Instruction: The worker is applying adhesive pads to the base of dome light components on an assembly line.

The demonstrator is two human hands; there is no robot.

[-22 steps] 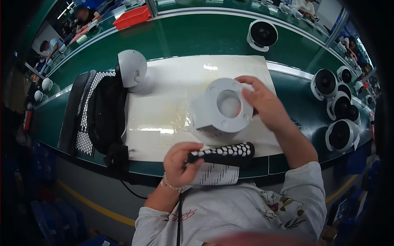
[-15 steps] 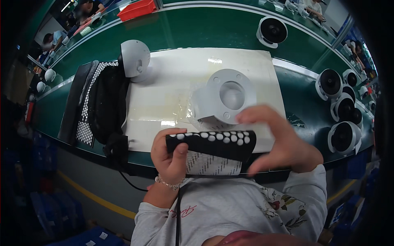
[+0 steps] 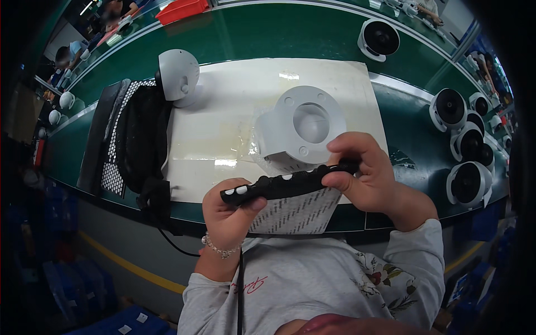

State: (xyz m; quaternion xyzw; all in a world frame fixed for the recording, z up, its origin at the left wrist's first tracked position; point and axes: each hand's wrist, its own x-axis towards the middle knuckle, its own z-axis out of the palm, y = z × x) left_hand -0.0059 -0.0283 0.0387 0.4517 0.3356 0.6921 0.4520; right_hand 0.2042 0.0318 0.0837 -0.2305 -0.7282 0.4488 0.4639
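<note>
My left hand (image 3: pixel 228 215) grips one end of a black sticker sheet (image 3: pixel 293 184) dotted with round white spots, thumb on the near side. At the other end my right hand (image 3: pixel 368 176) pinches the same sheet between thumb and fingers. Its upper part is bent over, so the black face is seen nearly edge-on. Below the fold hangs its pale backing paper (image 3: pixel 296 213), covered in slanted print. Just beyond my hands lies a white plastic housing (image 3: pixel 282 120) with a round opening and small round recesses on its ring, resting partly on clear plastic film.
A pale board (image 3: pixel 218 89) covers the green bench. Left are another dotted black sheet (image 3: pixel 113 173), a black fabric bundle (image 3: pixel 146 134) and a white rounded device (image 3: pixel 178 72). Several white devices with black round fronts (image 3: pixel 468 184) stand right; another (image 3: pixel 379 39) stands far back, and a red tray (image 3: pixel 181 11) far left.
My right hand has come in from open and now pinches the sheet's right end. The sheet has bent and tilted, its right end higher. The housing appears slightly shifted left along with the whole view.
</note>
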